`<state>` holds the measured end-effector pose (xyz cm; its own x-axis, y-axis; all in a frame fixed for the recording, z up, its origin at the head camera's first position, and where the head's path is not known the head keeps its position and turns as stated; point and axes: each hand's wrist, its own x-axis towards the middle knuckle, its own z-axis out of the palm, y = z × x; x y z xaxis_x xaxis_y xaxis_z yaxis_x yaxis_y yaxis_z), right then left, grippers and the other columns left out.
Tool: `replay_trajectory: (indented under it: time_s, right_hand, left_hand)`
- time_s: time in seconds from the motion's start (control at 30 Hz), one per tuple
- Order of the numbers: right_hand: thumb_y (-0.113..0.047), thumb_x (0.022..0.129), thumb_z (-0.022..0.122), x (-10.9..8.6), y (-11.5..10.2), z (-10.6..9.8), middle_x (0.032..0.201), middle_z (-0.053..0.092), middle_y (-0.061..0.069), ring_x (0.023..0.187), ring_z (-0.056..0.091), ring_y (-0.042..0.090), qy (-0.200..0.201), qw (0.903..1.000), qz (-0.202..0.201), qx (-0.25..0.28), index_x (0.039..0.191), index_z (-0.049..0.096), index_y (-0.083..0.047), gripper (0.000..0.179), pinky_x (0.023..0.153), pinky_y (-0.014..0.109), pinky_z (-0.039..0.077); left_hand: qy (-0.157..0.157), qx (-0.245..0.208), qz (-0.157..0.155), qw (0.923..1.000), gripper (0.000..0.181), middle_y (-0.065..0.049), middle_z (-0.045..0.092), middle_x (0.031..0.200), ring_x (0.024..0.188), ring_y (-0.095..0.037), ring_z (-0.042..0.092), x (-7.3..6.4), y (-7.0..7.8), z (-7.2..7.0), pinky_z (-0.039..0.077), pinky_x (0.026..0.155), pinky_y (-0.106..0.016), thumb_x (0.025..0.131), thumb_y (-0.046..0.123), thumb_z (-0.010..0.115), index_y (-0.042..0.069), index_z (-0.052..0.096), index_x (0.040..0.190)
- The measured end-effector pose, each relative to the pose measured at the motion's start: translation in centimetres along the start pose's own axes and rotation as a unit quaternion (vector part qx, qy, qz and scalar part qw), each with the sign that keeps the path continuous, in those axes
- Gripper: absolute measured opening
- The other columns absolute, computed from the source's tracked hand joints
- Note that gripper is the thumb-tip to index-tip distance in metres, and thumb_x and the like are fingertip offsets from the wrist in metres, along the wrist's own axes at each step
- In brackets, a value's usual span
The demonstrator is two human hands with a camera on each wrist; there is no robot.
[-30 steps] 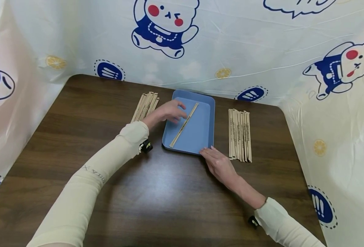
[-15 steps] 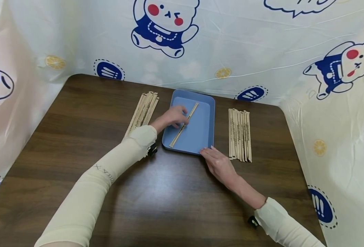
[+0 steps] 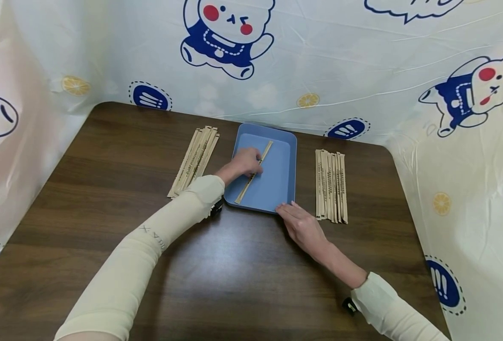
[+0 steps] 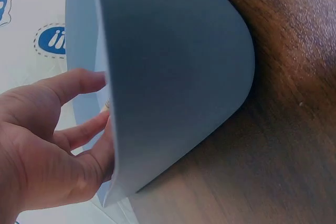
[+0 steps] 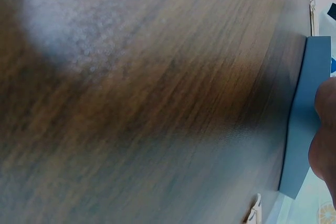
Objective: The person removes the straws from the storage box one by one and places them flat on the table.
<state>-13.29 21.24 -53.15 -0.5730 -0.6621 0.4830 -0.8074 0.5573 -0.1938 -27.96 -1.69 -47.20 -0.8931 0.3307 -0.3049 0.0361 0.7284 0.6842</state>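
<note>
A shallow blue tray (image 3: 280,184) stands at the far middle of the table, and one slim paper-wrapped stick (image 3: 243,192) with printing lies slantwise in it. My left hand (image 3: 244,162) reaches in over the tray's left side, and its fingers pinch the stick around its middle. In the left wrist view the tray wall (image 4: 173,77) hides those fingertips and most of the stick. With my right hand (image 3: 304,229) I grip the tray's near right corner; in the right wrist view its fingers (image 5: 326,150) are against the tray's outer wall (image 5: 304,114).
To the left of the tray lies a bundle of several similar wrapped sticks (image 3: 196,156), its near end close to my left sleeve (image 3: 166,241). Another row of wrapped sticks (image 3: 331,187) lies on the right. A printed curtain (image 3: 341,52) hangs behind the brown table (image 3: 242,284).
My left hand has moved rightward and slightly down within the tray, and its fingers have closed on the stick, which has shifted slightly. The right hand has stayed at the tray corner.
</note>
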Motion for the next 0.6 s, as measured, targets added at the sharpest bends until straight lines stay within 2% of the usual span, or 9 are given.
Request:
replay_trajectory:
  time_s: [0.1, 0.37, 0.6]
  right_hand:
    - [0.011, 0.083, 0.072, 0.03, -0.02, 0.01, 0.118, 0.069, 0.018, 0.112, 0.065, 0.029, 0.002, 1.0, -0.001, 0.0, 0.118, 0.07, 0.005, 0.036, 0.103, 0.046, 0.047]
    - [0.011, 0.083, 0.072, 0.16, -0.07, -0.13, 0.117, 0.069, 0.018, 0.111, 0.065, 0.029, 0.004, 1.0, -0.001, -0.001, 0.117, 0.07, 0.005, 0.035, 0.103, 0.046, 0.047]
    - [0.01, 0.085, 0.071, 0.17, -0.11, -0.16, 0.118, 0.069, 0.018, 0.113, 0.065, 0.029, -0.002, 1.0, 0.002, -0.002, 0.118, 0.07, 0.005, 0.034, 0.104, 0.046, 0.046]
  left_hand:
    - [0.006, 0.017, -0.001, 0.9998, 0.046, -0.021, 0.06, 0.124, 0.07, -0.02, 0.064, 0.11, 0.05, 0.15, 0.057, 0.064, -0.031, 0.09, 0.006, 0.066, -0.003, 0.056, 0.134]
    - [0.016, 0.04, 0.002, 0.9991, 0.04, -0.016, 0.066, 0.094, 0.058, -0.015, 0.054, 0.43, 0.09, 0.37, 0.046, 0.054, -0.027, 0.087, 0.001, 0.064, -0.001, 0.061, 0.127]
    - [0.006, 0.027, 0.004, 0.9996, 0.047, -0.018, 0.065, 0.107, 0.064, -0.016, 0.056, 0.32, -0.02, 0.18, 0.048, 0.057, -0.027, 0.09, 0.003, 0.064, -0.002, 0.056, 0.136]
